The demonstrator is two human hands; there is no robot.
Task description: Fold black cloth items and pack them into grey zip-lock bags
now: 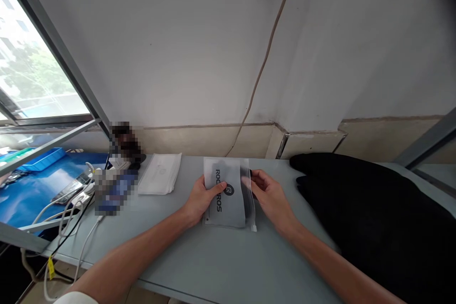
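A frosted plastic zip bag [233, 206] with black "ROCKBROS" lettering and a round logo is held just above the grey table, its zip side facing right. Dark, flat contents show through the plastic near that side; their kind cannot be made out. My left hand [201, 199] grips the bag's left side, thumb pressed on the front near the logo and fingers hidden behind. At the zip edge is my right hand [269, 194], fingers curled and pinching the bag, with a fingertip seen through the clear plastic.
A stack of white, flat bags [160, 174] lies left on the grey table [221, 266]. Black fabric [374, 213] covers the right side. Cables, a power strip and a pixelated area are at the left, beside a metal frame [71, 64] and a blue tray [46, 159].
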